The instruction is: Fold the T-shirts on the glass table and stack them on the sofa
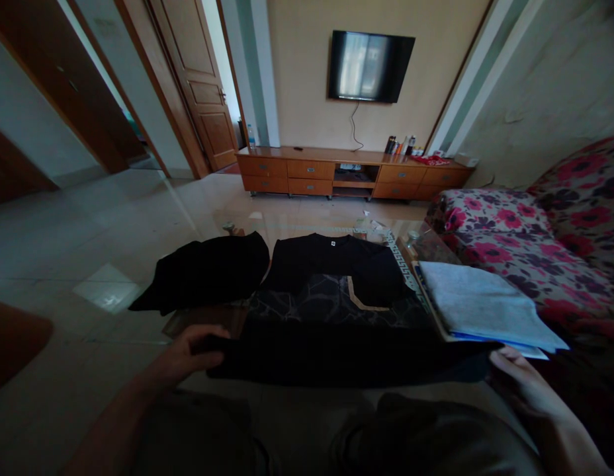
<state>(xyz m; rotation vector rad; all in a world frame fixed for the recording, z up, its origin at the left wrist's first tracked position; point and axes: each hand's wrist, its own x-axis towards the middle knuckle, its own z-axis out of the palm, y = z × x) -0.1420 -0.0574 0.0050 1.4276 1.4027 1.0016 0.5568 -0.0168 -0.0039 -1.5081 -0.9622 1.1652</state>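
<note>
A black T-shirt (307, 301) with a grey marbled band and a tan stripe is spread over the glass table, its collar at the far side. My left hand (200, 350) pinches its near left corner between thumb and fingers. At the near right corner, my right hand (515, 370) grips the hem the same way. The near edge of the shirt hangs between both hands, over the table's front. Left of the shirt, another black garment (208, 271) lies bunched on the glass.
On the right part of the glass table (282, 227) lies a stack with a pale blue cloth (480, 297). A flowered sofa (505, 225) borders the right side. Beyond stand a wooden TV cabinet (309, 170) and a wall-mounted television (371, 66). My knees are below the hem.
</note>
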